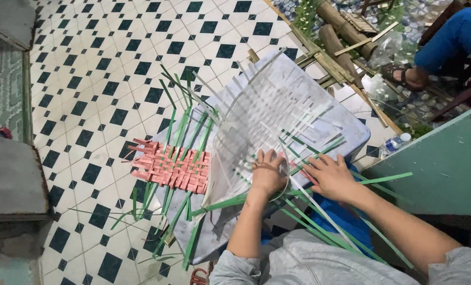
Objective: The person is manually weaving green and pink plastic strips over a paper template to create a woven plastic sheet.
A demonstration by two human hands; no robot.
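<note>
Half-woven white-and-green strip mat [269, 113] lies on grey surface [346, 134], strips fanning away up-right. Left hand [267, 174], right hand [328, 176] press flat, fingers spread, apparently gripping nothing. Clear plastic bottle [395, 143] on floor, right.

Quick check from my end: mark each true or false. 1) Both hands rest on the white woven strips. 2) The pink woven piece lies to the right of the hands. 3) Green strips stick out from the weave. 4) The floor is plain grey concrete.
1) True: the left hand and right hand lie flat on the white woven strips.
2) False: the pink woven piece lies left of both hands.
3) True: green strips stick out near the hands and beside the pink piece.
4) False: the floor is white tile with dark diamond shapes.
</note>
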